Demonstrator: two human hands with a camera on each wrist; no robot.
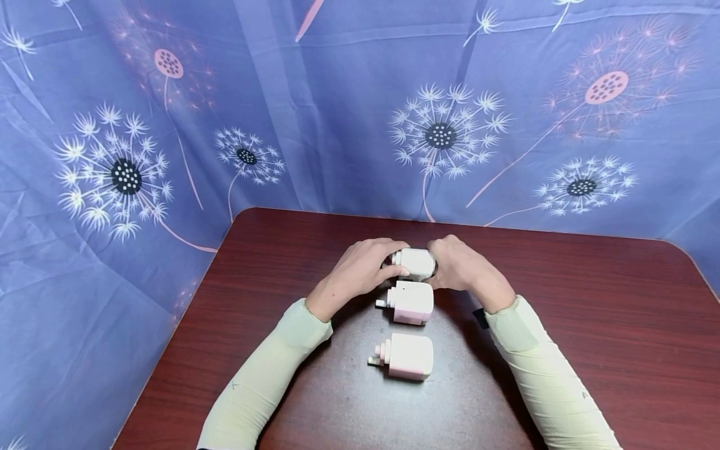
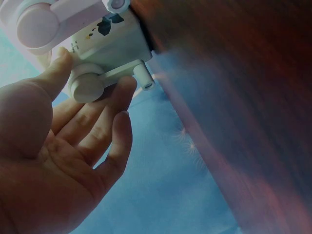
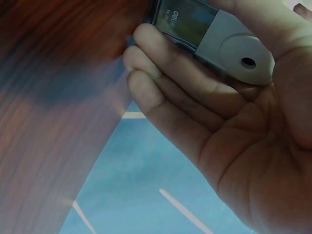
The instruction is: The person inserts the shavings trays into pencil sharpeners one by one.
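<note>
Three crank-handled pencil sharpeners stand in a column on the table. My left hand [image 1: 362, 265] grips the left, crank end of the farthest white pencil sharpener [image 1: 417, 263], thumb on the near side and fingers beyond. In the left wrist view its crank handle [image 2: 119, 73] lies along the fingers. My right hand [image 1: 464, 269] holds the same sharpener's right end. There the right wrist view shows the pencil hole face [image 3: 234, 48] and a see-through shavings drawer [image 3: 187, 22] between thumb and fingers. Just nearer is a pale pink sharpener [image 1: 414, 303], close to the left thumb.
Nearest to me sits another pale pink sharpener [image 1: 412, 356], its crank pointing left. The dark red wooden table [image 1: 590, 325] ends at a rounded back edge. A blue dandelion-print cloth [image 1: 349, 125] hangs behind it and on the left.
</note>
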